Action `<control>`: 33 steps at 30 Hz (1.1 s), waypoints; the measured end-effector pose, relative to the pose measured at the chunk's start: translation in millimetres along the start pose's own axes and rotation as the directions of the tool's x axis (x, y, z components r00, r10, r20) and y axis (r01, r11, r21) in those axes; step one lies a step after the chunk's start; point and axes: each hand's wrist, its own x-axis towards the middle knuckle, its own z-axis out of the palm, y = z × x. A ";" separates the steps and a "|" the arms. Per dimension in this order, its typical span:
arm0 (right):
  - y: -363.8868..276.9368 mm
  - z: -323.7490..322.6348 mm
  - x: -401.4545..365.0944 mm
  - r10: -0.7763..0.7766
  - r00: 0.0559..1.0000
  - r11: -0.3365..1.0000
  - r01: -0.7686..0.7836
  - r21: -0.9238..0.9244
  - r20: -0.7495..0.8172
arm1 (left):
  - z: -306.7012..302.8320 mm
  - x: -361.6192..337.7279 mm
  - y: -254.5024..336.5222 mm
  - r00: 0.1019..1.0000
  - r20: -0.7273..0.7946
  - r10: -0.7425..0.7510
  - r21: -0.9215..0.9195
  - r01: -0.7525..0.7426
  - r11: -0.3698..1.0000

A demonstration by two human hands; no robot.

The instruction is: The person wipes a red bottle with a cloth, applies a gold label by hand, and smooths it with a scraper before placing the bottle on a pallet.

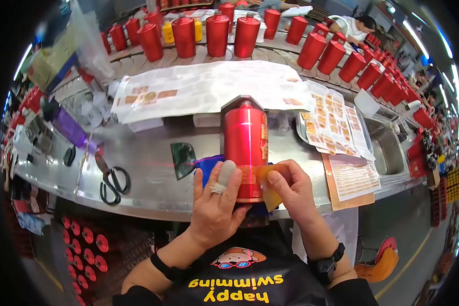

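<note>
A shiny red bottle (239, 140) lies in a dark holder at the middle of the metal bench, its neck pointing away from me. My left hand (217, 201) rests at the bottle's lower left side, fingers spread, with a pale cover on one finger. A yellowish translucent piece (273, 196) is pinched between the thumb and fingers of my right hand (290, 188), against the bottle's lower right side. Blue cloth (207, 166) shows beside and under the bottle. Left of the cloth is a dark green flat piece (183, 159).
Black-handled scissors (112, 184) and a purple bottle (69, 127) are on the left. A white sheet with decals (199, 86) spans behind. Decal sheets (336, 122) and a sink (387, 150) are right. Red bottles (217, 34) line the far conveyor; a person (352, 28) sits beyond.
</note>
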 end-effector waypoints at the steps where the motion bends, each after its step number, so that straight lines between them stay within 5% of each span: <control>1: 0.1 -1.9 -0.9 -0.023 1.000 0.999 0.022 -0.030 -0.013 | 0.5 2.9 -2.9 1.000 -0.002 0.006 -0.017 -0.006 1.000; 3: -1.3 -5.3 -2.5 -0.067 0.997 0.994 0.064 -0.093 -0.029 | 3.6 4.8 -11.5 1.000 -0.010 0.008 -0.046 -0.009 0.999; 8: -5.0 -19.5 -2.2 0.001 0.996 0.995 0.009 0.104 -0.093 | 10.9 -15.6 -27.4 0.987 0.118 -0.107 -0.183 0.127 0.975; 12: -5.5 -17.9 -0.8 0.009 0.997 0.996 -0.002 0.094 -0.076 | 0.2 2.0 -16.5 0.998 0.046 -0.043 -0.106 0.048 0.993; 19: 3.0 -27.3 -4.4 0.017 0.997 0.989 -0.005 0.147 -0.081 | -14.0 59.1 -40.8 0.923 0.253 0.291 -0.052 -0.287 0.957; 20: 3.0 -27.3 -4.9 0.030 0.996 0.987 -0.016 0.158 -0.085 | -8.9 70.2 -46.9 0.936 0.173 0.306 -0.105 -0.291 0.951; 26: 3.5 -30.7 -4.6 0.019 0.996 0.986 -0.004 0.166 -0.089 | -0.7 121.6 -69.0 0.931 0.233 0.282 -0.119 -0.261 0.958; 30: 4.3 -36.5 -6.6 0.015 0.996 0.984 0.001 0.181 -0.087 | -1.9 107.2 -47.7 0.856 0.321 0.406 0.043 -0.442 0.896; 33: 9.1 -37.9 -8.8 0.016 0.996 0.977 0.004 0.212 -0.089 | -9.0 91.1 -28.4 0.806 0.385 0.450 -0.008 -0.484 0.875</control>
